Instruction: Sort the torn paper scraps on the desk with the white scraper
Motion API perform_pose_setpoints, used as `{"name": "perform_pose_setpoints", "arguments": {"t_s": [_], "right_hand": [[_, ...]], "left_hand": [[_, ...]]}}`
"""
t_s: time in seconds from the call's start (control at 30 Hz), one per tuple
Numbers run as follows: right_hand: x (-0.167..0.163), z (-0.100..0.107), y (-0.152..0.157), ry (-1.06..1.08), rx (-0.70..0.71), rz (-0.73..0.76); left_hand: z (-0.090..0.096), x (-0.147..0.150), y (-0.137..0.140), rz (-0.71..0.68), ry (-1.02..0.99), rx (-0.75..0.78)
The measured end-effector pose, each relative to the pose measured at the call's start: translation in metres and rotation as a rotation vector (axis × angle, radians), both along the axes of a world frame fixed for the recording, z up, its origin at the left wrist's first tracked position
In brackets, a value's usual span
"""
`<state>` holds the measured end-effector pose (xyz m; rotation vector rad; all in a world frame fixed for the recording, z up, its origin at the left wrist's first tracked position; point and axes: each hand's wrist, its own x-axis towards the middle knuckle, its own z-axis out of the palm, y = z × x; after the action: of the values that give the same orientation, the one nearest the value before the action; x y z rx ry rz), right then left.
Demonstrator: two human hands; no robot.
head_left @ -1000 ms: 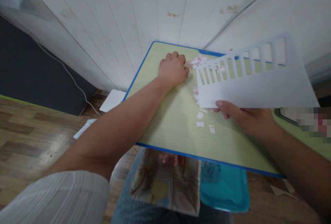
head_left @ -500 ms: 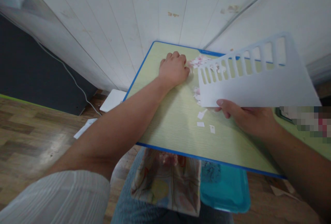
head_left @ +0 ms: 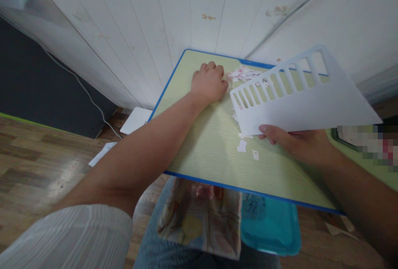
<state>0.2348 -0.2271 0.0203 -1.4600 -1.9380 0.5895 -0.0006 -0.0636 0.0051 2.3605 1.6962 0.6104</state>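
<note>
My right hand (head_left: 292, 142) grips a white slotted sheet (head_left: 304, 109) by its lower edge, thumb on top. A row of cut-out slots, longer toward the right, runs along its upper edge. Held at a tilt over the table (head_left: 208, 149), the sheet hides part of a pile of pink and white paper scraps (head_left: 244, 73). My left hand (head_left: 209, 81) rests on the tabletop just left of that pile, its fingers curled; whatever is under them is hidden. Small white paper pieces (head_left: 255, 155) lie below the sheet's left corner.
A white panelled wall (head_left: 174, 20) stands behind the blue-edged table. On my lap is a patterned fabric container (head_left: 202, 223), with a turquoise tray (head_left: 273, 227) to its right. Papers (head_left: 135, 120) lie on the floor at left. A dark-rimmed object (head_left: 345, 138), partly blurred, is at right.
The slotted sheet has swung left and downward, its left end now nearer my left hand. Small paper pieces below it have shifted. My left hand has not moved.
</note>
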Motion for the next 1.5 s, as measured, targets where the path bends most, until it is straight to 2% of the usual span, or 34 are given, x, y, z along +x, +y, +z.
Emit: {"name": "perform_pose_setpoints", "arguments": {"t_s": [0.13,0.3,0.43,0.73,0.87,1.07,1.2,1.27,1.4,1.5], "right_hand": [[-0.0004,0.0009,0.0017,-0.015,0.013,-0.015],[-0.0009,-0.0010,0.0026,-0.019,0.010,-0.128],[-0.0017,-0.0027,0.0032,0.029,0.007,-0.158],[-0.0004,0.0018,0.0008,0.048,-0.052,-0.043],[-0.0001,0.0023,0.0016,0.010,0.012,-0.111],[-0.0019,0.0067,-0.0014,0.037,-0.049,0.047],[-0.0017,0.0045,-0.0009,0.028,-0.018,-0.021],[-0.0020,0.0036,-0.0007,0.007,0.002,-0.009],[-0.0028,0.0053,-0.0026,0.031,-0.046,0.057],[-0.0020,0.0053,-0.0029,0.013,-0.058,-0.003]], "left_hand": [[-0.0003,-0.0001,0.0000,-0.003,0.007,0.001],[-0.0002,0.0002,0.0000,-0.002,0.028,-0.001],[-0.0006,0.0005,0.0006,-0.002,0.032,0.001],[-0.0013,0.0007,0.0007,0.003,0.024,0.002],[-0.0020,0.0005,0.0013,-0.002,0.021,0.012],[-0.0020,0.0007,0.0019,0.002,0.022,0.012],[-0.0012,0.0010,0.0010,0.000,0.014,0.008],[-0.0014,0.0010,0.0010,0.003,0.013,0.006],[-0.0018,0.0010,0.0014,0.005,0.014,0.014],[-0.0010,0.0009,0.0008,0.004,0.016,0.005]]}}
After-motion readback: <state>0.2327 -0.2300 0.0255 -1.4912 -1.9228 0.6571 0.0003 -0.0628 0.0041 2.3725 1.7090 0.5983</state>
